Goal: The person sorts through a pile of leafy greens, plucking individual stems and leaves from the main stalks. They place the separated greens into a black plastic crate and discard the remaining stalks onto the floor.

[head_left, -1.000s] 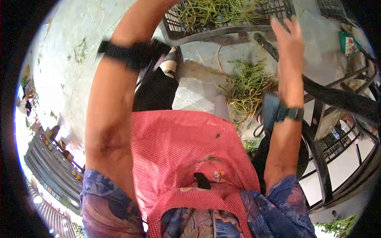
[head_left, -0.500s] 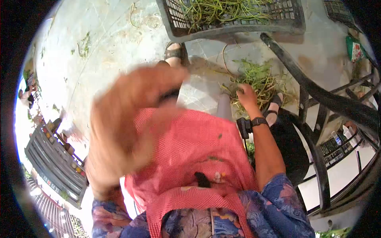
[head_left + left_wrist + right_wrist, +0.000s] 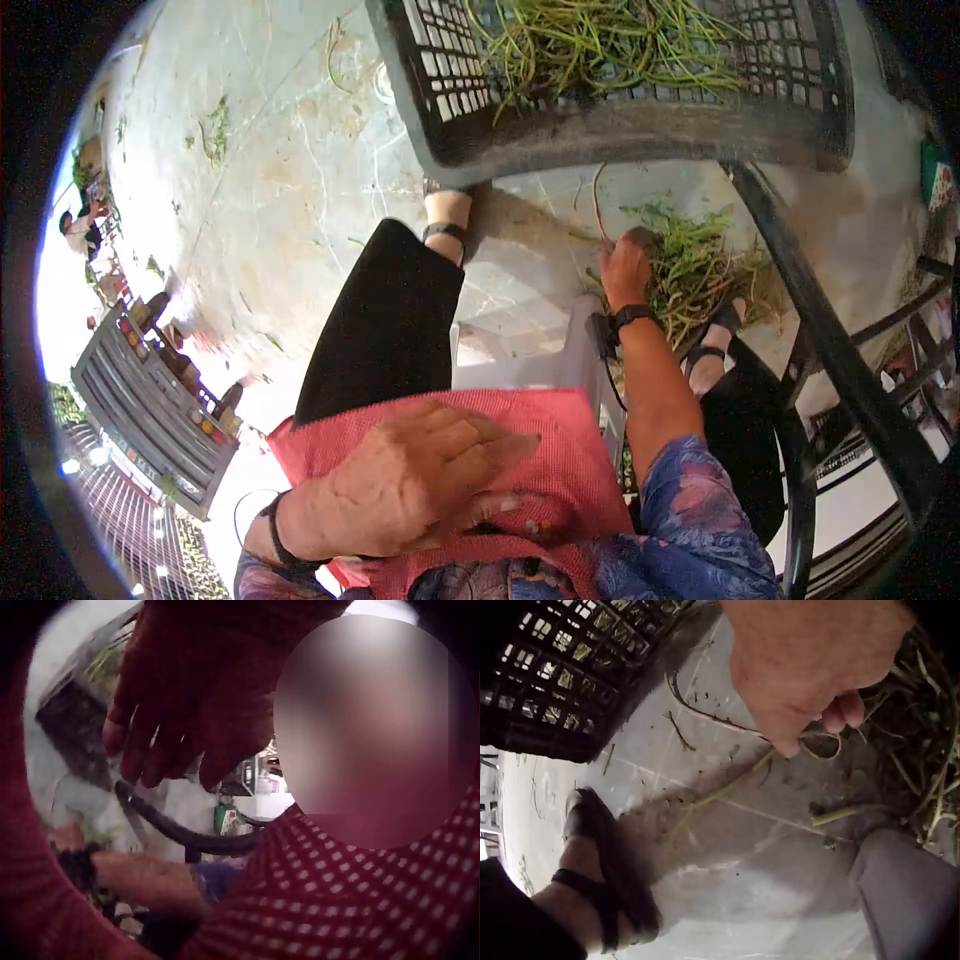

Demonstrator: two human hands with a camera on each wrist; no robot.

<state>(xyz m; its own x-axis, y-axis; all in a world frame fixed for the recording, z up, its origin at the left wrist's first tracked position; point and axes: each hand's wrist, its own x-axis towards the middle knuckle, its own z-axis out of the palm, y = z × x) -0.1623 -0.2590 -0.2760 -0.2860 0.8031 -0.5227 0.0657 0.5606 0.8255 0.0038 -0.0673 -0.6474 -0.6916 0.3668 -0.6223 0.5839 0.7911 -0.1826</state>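
My left hand (image 3: pixel 410 485) is over the red checked apron (image 3: pixel 540 410) on my lap, its fingers blurred in the head view. In the left wrist view the same hand (image 3: pixel 199 690) has its fingers extended and holds nothing. Down at the floor, my right hand (image 3: pixel 627 275) is beside a heap of green stems and leaves (image 3: pixel 690 265). The right wrist view shows its thumb and curled fingers pinching a thin brown strand (image 3: pixel 712 718), which loops out past the fingertips. More stems (image 3: pixel 922 735) lie right behind that hand (image 3: pixel 817 667).
Ahead stands a black plastic crate (image 3: pixel 640 135) with long green stems (image 3: pixel 600 45) in it. A black chair frame (image 3: pixel 830 300) rises on the right. My sandalled feet (image 3: pixel 445 240) flank a pale grey stool edge (image 3: pixel 580 340). Leaf scraps (image 3: pixel 215 130) litter the floor.
Both hands have come back from near the crate. The left moved to my lap; the right went down to the floor beside the heap and now pinches the strand. The crate appears larger.
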